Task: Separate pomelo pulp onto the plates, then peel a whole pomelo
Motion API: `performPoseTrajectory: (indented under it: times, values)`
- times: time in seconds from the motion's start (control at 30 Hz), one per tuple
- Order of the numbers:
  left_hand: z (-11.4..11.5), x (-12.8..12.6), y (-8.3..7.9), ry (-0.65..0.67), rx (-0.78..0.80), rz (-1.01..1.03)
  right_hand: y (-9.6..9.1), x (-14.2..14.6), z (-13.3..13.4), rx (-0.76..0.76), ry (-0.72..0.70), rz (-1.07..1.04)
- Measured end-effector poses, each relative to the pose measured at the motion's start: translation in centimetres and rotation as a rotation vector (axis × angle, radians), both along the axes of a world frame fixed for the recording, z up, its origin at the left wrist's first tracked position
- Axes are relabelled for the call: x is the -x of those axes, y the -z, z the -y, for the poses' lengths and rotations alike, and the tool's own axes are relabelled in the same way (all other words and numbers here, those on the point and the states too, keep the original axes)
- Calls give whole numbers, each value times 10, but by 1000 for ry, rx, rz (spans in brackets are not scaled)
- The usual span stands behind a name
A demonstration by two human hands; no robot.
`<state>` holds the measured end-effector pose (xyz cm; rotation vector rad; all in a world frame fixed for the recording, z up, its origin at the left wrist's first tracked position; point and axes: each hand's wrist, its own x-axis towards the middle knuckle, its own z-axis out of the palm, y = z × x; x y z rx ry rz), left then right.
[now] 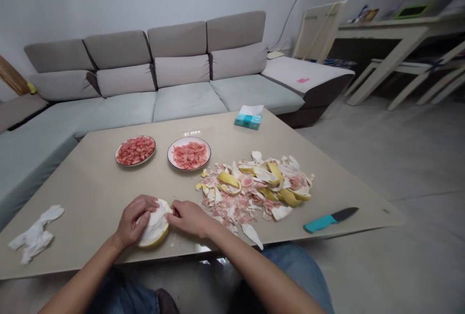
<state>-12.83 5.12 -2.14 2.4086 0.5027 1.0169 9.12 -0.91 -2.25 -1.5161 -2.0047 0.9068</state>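
A partly peeled pomelo (pixel 157 227), white pith above and yellow rind below, rests on the table near its front edge. My left hand (pixel 136 219) is closed around its left and far side. On the right side, my right hand (pixel 187 217) pinches the pith at the upper edge with bent fingers; the fingertips are partly hidden. A big heap of pomelo peel (pixel 254 185), with yellow rind, white pith and pink membrane scraps, spreads to the right. Beyond my hands stand two plates of pink pomelo flesh, a left plate (pixel 135 164) and a right plate (pixel 189 168).
A knife (pixel 332 219) with a teal handle lies near the table's front right edge. Crumpled tissue (pixel 38 234) is at the left. A tissue pack (pixel 249 117) sits at the far edge of the table (pixel 87 193). A grey sofa (pixel 181 96) stands behind.
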Motion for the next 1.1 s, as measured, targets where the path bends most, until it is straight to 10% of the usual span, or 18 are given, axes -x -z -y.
performPoseTrajectory:
  times: [0.3,0.7,1.1]
  values:
    - [9,-5,-6,29,-42,-37,-7,10,-8,110,15,32]
    - [2,5,4,-8,53,67,18,13,-6,369,57,-826]
    - [-2,3,8,-124,183,111,-23,-90,11,258,393,-1690]
